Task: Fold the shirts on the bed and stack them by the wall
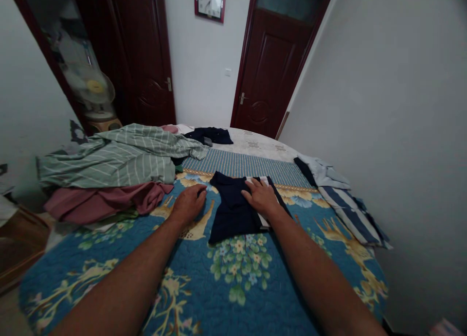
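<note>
A navy garment with a white stripe near its right side lies folded on the patterned blue bedspread. Across the striped part rests my right hand, palm down with its fingers spread. My left hand is just left of the garment, over the bedspread and apart from the cloth. Its fingers are loosely bent, the thumb stands a little off, and nothing shows in it. What kind of garment it is, I cannot make out for sure.
Green striped cloth is heaped at the left over pink cloth. Dark clothing lies at the bed's far end. A stack of folded clothes sits along the right edge beside the wall. A fan stands beyond the left doorway.
</note>
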{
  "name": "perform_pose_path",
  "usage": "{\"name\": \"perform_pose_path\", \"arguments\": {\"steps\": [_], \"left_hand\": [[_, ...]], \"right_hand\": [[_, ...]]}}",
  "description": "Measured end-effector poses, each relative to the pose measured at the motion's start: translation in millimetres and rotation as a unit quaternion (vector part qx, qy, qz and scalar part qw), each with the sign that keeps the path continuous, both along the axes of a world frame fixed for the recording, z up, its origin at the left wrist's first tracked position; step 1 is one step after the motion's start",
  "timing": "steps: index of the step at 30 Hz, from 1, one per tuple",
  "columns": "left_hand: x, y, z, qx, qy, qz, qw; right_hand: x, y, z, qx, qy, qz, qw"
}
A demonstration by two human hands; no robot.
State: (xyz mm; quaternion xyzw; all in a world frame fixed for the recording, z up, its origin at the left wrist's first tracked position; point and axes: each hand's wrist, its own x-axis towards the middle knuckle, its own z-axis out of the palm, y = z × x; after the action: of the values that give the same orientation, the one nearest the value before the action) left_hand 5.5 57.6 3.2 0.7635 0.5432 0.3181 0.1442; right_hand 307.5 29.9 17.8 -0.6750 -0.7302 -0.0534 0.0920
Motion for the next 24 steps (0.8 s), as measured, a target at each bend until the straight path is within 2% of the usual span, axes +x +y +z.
{"name": "perform_pose_path", "arguments": {"steps": [4, 8, 14, 17, 19, 20, 22, 24], "left_hand": [[0, -1, 1.2, -0.002, 0.005, -0.004, 1.0], [0, -2, 3.9, -0.002, 0.008, -0.003, 1.0], [0, -3, 6.9, -0.003, 0.013, 0.001, 1.0], [0, -3, 7.4, -0.003, 0.013, -0.002, 1.0], [0, -3, 7.5, -0.003, 0.013, -0.005, 1.0], [0, -3, 7.4, -0.003, 0.014, -0.006, 1.0], [0, -3, 7.2, -0.006, 0.012, -0.005, 1.0], [1, -4, 6.9, -0.009, 0.011, -0.004, 1.0]], "right_hand": [[-2, 1, -0.9, 0.049, 0.016, -0.011, 0.999], [-5, -14, -1.7, 0.068, 0.027, -0.006, 0.997], [-9, -73, -14.5, 0.072, 0.072, 0.03, 0.994], [-11, -111, -11.9, 0.057, 0.168, 0.065, 0.982], [-19, -138, 1.6, 0.023, 0.281, 0.086, 0.956], [-24, -153, 11.6, 0.004, 0.346, 0.095, 0.933], [-38, -186, 34.5, -0.018, 0.47, 0.123, 0.874], [-49, -223, 55.4, 0.015, 0.55, 0.198, 0.811]]}}
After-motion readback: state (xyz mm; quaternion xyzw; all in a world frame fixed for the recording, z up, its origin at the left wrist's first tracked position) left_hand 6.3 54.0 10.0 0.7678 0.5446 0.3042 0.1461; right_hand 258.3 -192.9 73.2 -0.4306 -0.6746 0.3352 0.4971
